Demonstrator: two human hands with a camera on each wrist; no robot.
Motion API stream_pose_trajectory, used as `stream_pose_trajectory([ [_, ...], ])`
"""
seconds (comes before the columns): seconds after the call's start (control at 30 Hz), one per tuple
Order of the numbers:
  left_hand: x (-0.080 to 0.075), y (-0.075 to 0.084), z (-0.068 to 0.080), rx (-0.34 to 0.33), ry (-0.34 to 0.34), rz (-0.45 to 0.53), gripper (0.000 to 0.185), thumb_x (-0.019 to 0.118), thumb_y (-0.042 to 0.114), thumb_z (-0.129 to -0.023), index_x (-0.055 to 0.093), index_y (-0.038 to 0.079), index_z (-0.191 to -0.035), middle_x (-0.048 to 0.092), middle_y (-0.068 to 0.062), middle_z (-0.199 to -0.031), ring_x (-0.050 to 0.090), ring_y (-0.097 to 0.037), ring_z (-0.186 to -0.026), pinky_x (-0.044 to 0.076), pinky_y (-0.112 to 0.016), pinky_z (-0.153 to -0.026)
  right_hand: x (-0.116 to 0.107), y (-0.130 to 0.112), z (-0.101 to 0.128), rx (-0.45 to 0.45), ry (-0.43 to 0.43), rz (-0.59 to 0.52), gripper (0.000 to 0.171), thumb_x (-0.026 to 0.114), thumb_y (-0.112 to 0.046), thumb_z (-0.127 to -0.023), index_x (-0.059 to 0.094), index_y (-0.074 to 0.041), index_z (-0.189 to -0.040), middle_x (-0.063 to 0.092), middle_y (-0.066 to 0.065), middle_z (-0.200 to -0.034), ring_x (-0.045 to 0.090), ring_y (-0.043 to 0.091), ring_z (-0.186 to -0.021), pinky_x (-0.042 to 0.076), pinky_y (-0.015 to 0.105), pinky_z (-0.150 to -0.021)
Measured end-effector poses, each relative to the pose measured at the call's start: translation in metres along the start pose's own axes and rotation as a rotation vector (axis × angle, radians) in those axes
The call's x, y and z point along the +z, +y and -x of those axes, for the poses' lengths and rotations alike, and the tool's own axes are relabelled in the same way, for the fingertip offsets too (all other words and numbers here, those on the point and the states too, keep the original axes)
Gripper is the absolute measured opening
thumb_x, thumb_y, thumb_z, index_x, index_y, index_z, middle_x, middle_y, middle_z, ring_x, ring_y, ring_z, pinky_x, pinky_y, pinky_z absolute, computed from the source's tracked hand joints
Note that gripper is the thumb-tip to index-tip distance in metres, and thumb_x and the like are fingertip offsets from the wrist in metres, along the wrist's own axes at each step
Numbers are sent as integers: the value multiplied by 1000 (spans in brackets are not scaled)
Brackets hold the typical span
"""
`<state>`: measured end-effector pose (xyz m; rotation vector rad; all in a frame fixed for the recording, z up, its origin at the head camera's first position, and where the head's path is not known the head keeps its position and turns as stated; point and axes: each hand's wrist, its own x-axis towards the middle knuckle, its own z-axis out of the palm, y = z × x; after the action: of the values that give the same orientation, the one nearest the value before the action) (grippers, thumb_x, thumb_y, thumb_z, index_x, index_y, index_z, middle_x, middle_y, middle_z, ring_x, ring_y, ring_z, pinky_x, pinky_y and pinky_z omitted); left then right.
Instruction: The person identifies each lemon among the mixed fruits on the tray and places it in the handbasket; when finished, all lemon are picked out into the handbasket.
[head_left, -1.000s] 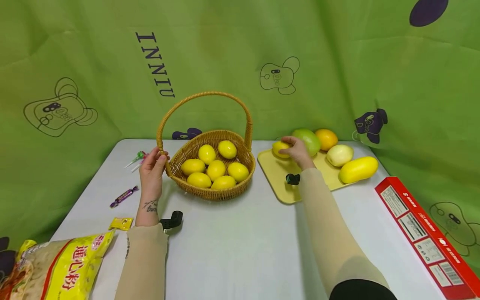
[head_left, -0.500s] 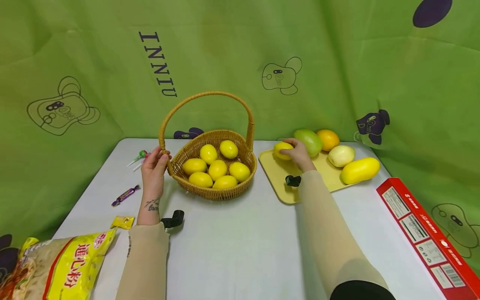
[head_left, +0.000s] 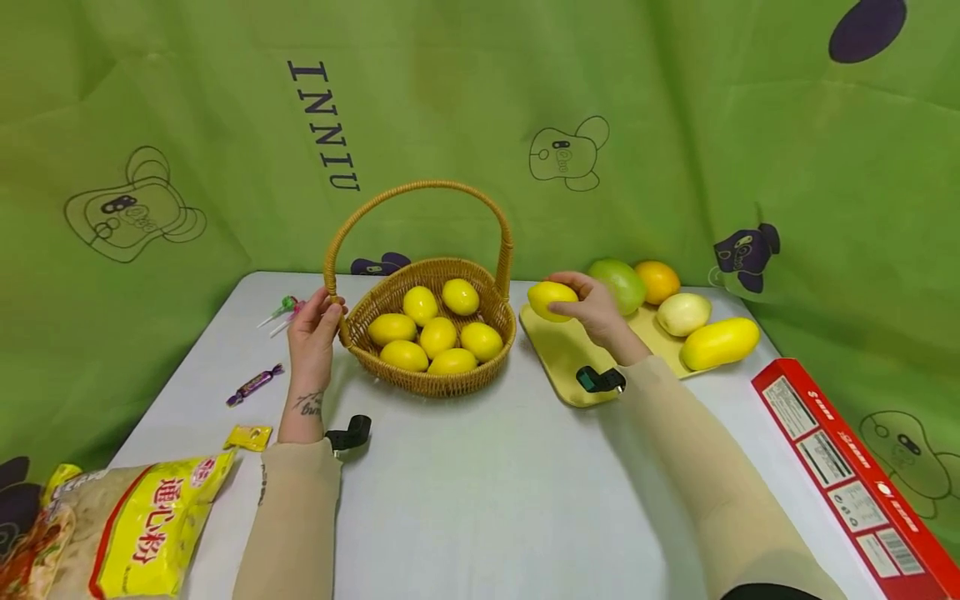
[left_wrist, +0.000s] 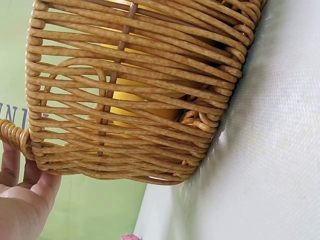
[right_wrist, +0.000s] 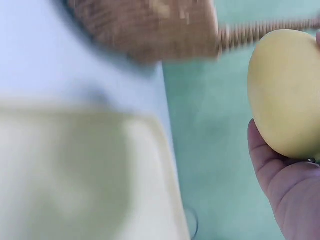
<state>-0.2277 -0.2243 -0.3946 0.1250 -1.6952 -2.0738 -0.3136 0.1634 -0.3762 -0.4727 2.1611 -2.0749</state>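
Note:
My right hand (head_left: pixel 592 307) grips a yellow lemon (head_left: pixel 551 300) and holds it in the air above the left end of the yellow tray (head_left: pixel 558 358), close to the basket. In the right wrist view the lemon (right_wrist: pixel 286 92) fills the upper right, cradled by my palm. A wicker basket (head_left: pixel 427 379) with a tall handle (head_left: pixel 420 190) holds several yellow lemons (head_left: pixel 437 336). My left hand (head_left: pixel 317 327) holds the base of the handle at the basket's left rim; in the left wrist view its fingers (left_wrist: pixel 20 175) touch the wicker (left_wrist: pixel 135 100).
On the tray lie a green fruit (head_left: pixel 618 283), an orange (head_left: pixel 657 281), a pale apple (head_left: pixel 682 312) and a long yellow fruit (head_left: pixel 718 342). A red box (head_left: pixel 847 467) lies at the right edge. A yellow food bag (head_left: pixel 112 533), wrapped sweets (head_left: pixel 255 383) and lollipops (head_left: pixel 281 307) lie on the left.
My right hand has lifted the lemon off the tray and moved it left toward the basket. My left hand has stayed on the basket handle.

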Motion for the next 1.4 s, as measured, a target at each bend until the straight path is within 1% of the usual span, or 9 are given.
stream_pose_trajectory([
  [0.2,0,0,0,3,0,5,38,55,13,-93,52,6,-130,63,12,-93,58,-6,-93,46,-15,-89,37,-11,0,-32,-138,-57,44,61,11,-79,50,7,-122,61,-5,-108,57,13,-96,51,22,-79],
  [0.3,0,0,1,-1,6,1,37,55,13,-93,53,6,-129,63,12,-92,58,-6,-93,46,-15,-89,59,-18,-7,-43,-196,-57,46,62,9,-79,50,8,-123,60,3,-115,56,15,-98,50,24,-81],
  [0.43,0,0,1,-5,13,4,37,56,13,-92,53,7,-129,63,13,-91,58,-7,-92,46,-15,-88,89,-26,-22,-47,-253,6,46,65,4,-79,52,5,-123,56,12,-124,55,17,-101,48,26,-84],
  [0.57,0,-1,1,-7,8,2,37,56,14,-92,53,7,-129,63,13,-92,58,-6,-92,46,-15,-88,113,-32,-39,-12,-270,103,45,67,-2,-81,54,-3,-123,55,11,-124,55,19,-102,48,28,-86],
  [0.63,1,-1,1,-8,5,-1,37,56,14,-92,53,7,-129,63,12,-93,58,-6,-93,47,-15,-88,120,-34,-48,12,-265,129,45,67,-4,-81,54,-4,-125,55,11,-124,55,20,-103,48,30,-87],
  [0.83,2,-2,-1,-17,-2,-4,39,56,14,-93,52,6,-130,62,9,-96,57,-6,-94,46,-16,-90,125,-36,-71,76,-177,142,47,67,-5,-82,53,-7,-126,55,9,-124,54,20,-104,48,30,-87],
  [1.0,3,-2,0,-20,-6,-27,41,55,16,-93,50,5,-132,62,12,-95,57,-5,-95,46,-19,-93,122,-33,-74,97,-132,132,46,66,-3,-82,52,-7,-126,54,9,-127,52,22,-112,46,32,-93],
  [1.2,1,-1,0,-10,3,-16,39,56,16,-92,52,7,-130,62,12,-94,57,-6,-95,46,-18,-92,124,-32,-70,83,-136,86,47,65,0,-83,50,-5,-127,53,13,-130,50,23,-120,43,32,-99],
  [1.4,-3,-2,1,-12,15,-8,39,56,15,-92,52,7,-130,62,12,-94,58,-5,-93,46,-17,-91,124,-31,-64,62,-204,91,50,63,0,-84,47,0,-131,48,18,-134,48,26,-123,43,34,-100],
])
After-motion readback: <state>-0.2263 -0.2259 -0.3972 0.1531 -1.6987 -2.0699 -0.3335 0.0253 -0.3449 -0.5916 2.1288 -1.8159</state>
